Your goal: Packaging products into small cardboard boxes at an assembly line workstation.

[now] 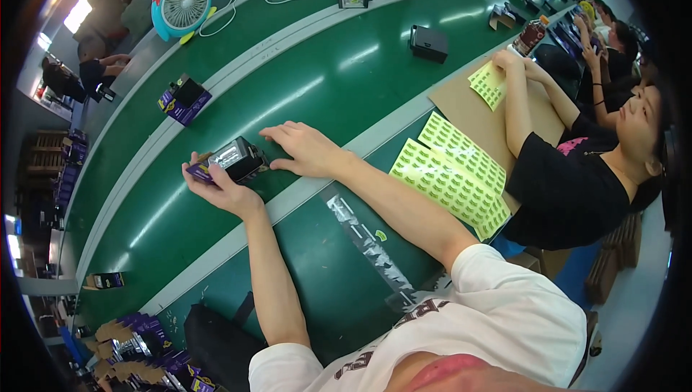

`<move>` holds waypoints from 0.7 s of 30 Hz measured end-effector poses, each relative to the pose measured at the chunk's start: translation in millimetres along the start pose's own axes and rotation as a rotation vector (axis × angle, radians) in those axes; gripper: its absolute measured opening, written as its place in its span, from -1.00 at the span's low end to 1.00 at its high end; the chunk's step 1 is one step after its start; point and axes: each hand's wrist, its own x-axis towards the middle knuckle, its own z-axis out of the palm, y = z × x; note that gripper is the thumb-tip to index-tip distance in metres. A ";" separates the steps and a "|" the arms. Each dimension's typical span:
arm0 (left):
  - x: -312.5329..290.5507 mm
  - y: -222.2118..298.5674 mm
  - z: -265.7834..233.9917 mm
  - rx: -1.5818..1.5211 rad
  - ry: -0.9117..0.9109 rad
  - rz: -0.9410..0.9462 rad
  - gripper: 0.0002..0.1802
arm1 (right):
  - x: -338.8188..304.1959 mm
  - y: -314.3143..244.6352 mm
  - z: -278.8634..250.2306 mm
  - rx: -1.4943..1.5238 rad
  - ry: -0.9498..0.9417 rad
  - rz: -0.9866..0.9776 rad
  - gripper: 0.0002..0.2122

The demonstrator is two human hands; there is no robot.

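My left hand [222,192] is wrapped round a small purple cardboard box [198,169], its thumb along the near side. A glossy black block-shaped device [241,159] sticks out of the box on the side towards my right hand. Just to the right of the device, my right hand [308,150] hovers with its fingers apart and holds nothing. Whether a fingertip touches the device, I cannot tell. Both hands are over the green conveyor belt, close to its near metal rail.
Yellow-green sticker sheets [450,183] lie to the right, before a co-worker in black [569,194]. A black box [428,44] sits on the belt; another purple box [184,99] rests on the far rail. A blue fan [183,4] stands beyond. Purple boxes [148,334] pile up lower left.
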 end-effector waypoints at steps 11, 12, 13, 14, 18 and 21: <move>-27.0 19.3 5.3 0.447 -0.050 0.834 -0.29 | -4.2 -6.2 -2.6 -0.019 -0.055 0.049 -0.50; -36.1 26.1 10.7 0.483 -0.257 0.814 -0.38 | -1.5 0.0 -2.7 -0.022 -0.047 0.044 -0.50; -42.6 31.0 13.6 0.518 -0.464 0.787 -0.47 | 0.3 7.9 -0.7 -0.014 0.009 0.003 -0.51; -44.3 30.6 14.4 0.530 -0.465 0.783 -0.47 | -1.4 10.0 4.1 0.008 0.053 -0.036 -0.52; -39.8 21.0 27.6 0.334 -0.591 0.534 -0.68 | -6.8 10.7 9.1 0.114 0.130 -0.092 -0.59; -30.4 12.1 21.8 0.401 -0.499 0.347 -0.68 | 1.5 0.4 0.7 -0.010 0.087 0.012 -0.70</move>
